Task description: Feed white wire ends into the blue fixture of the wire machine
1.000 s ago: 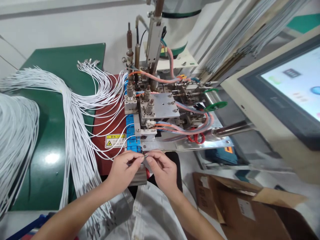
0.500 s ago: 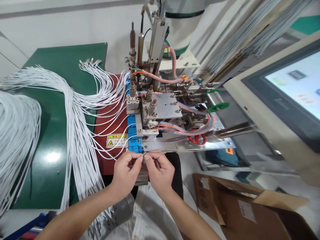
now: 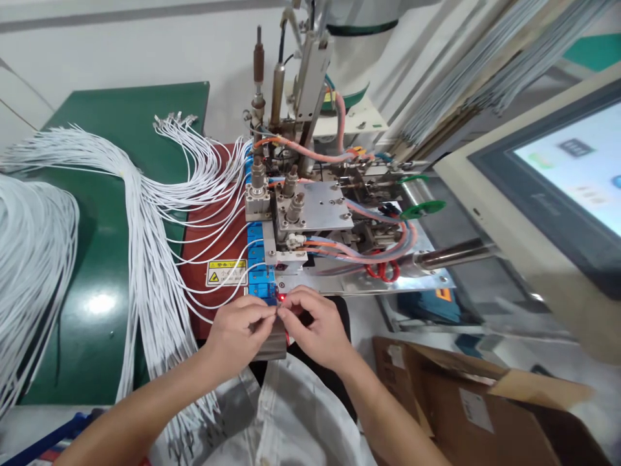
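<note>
My left hand and my right hand meet fingertip to fingertip at the front edge of a small wire-terminal machine. Both pinch a small part at the tip of a thin white wire that comes in from the left. The part is too small to make out. A red light glows just above the fingertips, beside a row of blue clips. A large bundle of white wires fans from the green table into those clips.
A touchscreen panel stands at the right. An open cardboard box sits at the lower right. A white plastic bag lies under my forearms. A yellow warning label sits on the red mat. More white wires pile at the far left.
My hands have shifted slightly and stay pinched together at the machine's front edge. A red light has come on just above my fingertips. The view has drifted a little.
</note>
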A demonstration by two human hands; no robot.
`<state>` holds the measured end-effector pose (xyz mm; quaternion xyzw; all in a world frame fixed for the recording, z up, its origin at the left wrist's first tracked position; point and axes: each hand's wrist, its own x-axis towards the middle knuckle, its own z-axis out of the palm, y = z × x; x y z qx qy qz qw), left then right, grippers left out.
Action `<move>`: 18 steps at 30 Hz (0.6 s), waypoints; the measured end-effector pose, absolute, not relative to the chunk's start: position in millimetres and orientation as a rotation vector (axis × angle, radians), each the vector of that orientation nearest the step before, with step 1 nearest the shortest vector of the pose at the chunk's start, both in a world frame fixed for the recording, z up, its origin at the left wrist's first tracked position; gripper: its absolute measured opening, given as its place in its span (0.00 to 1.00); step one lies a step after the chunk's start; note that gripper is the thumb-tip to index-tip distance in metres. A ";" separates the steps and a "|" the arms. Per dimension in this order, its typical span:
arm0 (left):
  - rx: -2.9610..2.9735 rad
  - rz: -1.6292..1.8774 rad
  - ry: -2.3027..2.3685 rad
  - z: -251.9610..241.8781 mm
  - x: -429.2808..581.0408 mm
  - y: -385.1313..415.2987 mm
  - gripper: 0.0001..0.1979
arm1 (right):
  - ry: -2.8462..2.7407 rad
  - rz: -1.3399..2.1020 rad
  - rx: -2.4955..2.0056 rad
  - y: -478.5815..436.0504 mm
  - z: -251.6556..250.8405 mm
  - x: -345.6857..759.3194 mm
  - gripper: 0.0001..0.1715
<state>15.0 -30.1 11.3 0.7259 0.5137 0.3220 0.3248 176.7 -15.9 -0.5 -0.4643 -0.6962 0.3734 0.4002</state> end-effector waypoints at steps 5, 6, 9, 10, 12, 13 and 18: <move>1.812 0.705 1.413 17.0 14.0 -26.5 0.07 | -1.667 0.995 -1.192 -18.6 -1.5 171.9 0.08; 1.725 0.764 1.473 15.9 16.0 -26.6 0.06 | -1.558 0.984 -1.233 -21.1 -3.5 168.0 0.09; 1.495 0.904 1.533 9.3 21.5 -28.0 0.06 | -1.386 0.995 -1.280 -28.7 -11.0 157.6 0.10; 1.438 0.917 1.521 6.8 22.6 -28.4 0.06 | -1.379 1.016 -1.278 -30.3 -13.2 156.0 0.10; 1.337 0.908 1.492 2.9 23.4 -29.0 0.07 | -1.349 1.066 -1.277 -31.5 -15.9 155.7 0.09; 1.297 0.903 1.478 1.6 23.3 -29.2 0.08 | -1.309 1.090 -1.282 -31.1 -16.4 156.5 0.08; 1.262 0.887 1.435 0.1 22.9 -29.7 0.13 | -1.145 1.208 -1.289 -25.0 -12.9 158.5 0.04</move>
